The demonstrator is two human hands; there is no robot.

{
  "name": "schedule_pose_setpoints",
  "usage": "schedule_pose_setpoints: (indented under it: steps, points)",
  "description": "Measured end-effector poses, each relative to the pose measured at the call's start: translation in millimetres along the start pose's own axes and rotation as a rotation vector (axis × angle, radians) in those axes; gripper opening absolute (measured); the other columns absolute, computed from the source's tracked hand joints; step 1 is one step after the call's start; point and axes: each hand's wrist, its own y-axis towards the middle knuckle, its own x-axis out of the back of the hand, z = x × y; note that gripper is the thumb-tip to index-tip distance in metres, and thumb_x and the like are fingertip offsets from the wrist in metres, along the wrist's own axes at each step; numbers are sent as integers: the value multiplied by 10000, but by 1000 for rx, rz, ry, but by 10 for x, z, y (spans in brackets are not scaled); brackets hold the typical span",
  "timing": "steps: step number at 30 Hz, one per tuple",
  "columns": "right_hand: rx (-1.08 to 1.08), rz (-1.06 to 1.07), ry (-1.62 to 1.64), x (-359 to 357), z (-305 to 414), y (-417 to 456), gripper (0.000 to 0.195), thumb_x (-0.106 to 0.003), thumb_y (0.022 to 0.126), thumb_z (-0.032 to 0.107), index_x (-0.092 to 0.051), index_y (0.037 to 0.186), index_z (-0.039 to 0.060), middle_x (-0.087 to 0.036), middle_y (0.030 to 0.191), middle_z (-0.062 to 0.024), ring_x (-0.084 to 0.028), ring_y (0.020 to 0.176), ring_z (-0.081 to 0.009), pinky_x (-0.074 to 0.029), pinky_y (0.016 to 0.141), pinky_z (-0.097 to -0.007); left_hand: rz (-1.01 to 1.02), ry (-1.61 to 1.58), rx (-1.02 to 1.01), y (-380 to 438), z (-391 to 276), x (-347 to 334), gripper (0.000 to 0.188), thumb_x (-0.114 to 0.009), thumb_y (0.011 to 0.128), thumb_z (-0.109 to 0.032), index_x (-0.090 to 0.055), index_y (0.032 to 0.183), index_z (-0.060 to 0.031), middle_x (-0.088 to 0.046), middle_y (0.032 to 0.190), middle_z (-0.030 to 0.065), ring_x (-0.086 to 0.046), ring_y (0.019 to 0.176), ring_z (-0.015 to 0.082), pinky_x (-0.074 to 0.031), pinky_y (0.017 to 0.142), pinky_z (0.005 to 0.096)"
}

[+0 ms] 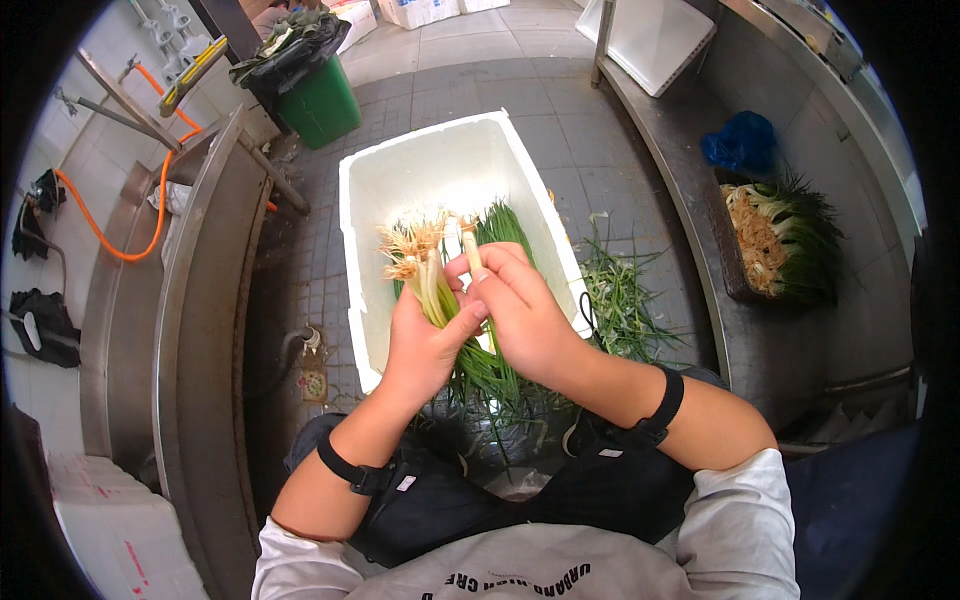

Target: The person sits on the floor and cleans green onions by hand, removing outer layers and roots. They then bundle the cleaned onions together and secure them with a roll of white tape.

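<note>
My left hand (420,337) grips a bunch of green onions (429,283), its brown, hairy roots pointing away from me and its green leaves hanging down towards my legs. Close beside it, my right hand (517,307) pinches the pale stem of a single green onion (471,251) between thumb and fingers. Both hands are over the near part of a white foam box (420,154) on the floor. Inside the box, more green onion leaves (506,229) lie along the right side, partly hidden by my right hand.
Loose green trimmings (626,300) litter the tiles right of the box. A basket of green onions (780,240) and a blue plastic bag (741,141) sit on the right metal shelf. A steel sink (202,315) runs along the left. Beyond stands a green bin (319,105).
</note>
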Motion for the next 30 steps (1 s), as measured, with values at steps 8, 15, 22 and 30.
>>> schedule_pose_setpoints:
  steps: [8,15,22,30]
  points:
    - [-41,93,-92,34,125,5,277,-634,987,94,-688,1217,-52,-635,1003,-99,-608,922,-156,-498,869,-293,-7,199,-130,48,108,79,439,-776,873,-105,-540,1227,1,-661,1131,93,-650,1024,168,-531,895,322]
    - [-131,50,31,77,107,52,318,-689,975,112,-606,1237,-47,-663,1117,-99,-623,1011,-125,-528,880,-272,-106,256,-93,28,89,-2,334,-708,958,-171,-591,1197,31,-697,1087,129,-670,995,181,-535,847,330]
    - [-92,409,-244,122,-218,3,825,-811,872,384,-424,1435,-79,-541,1416,-248,-525,1318,-316,-404,1123,-406,-85,-7,-144,65,-5,45,229,-538,1078,-207,-574,971,-8,-641,859,47,-605,795,124,-515,752,294]
    - [-243,602,-404,128,-151,33,900,-848,792,271,-390,1454,-132,-597,1324,-250,-574,1238,-276,-432,1082,-344,-12,-239,-96,38,-191,59,220,-494,1101,-234,-508,1002,-38,-633,787,61,-635,787,163,-538,790,333]
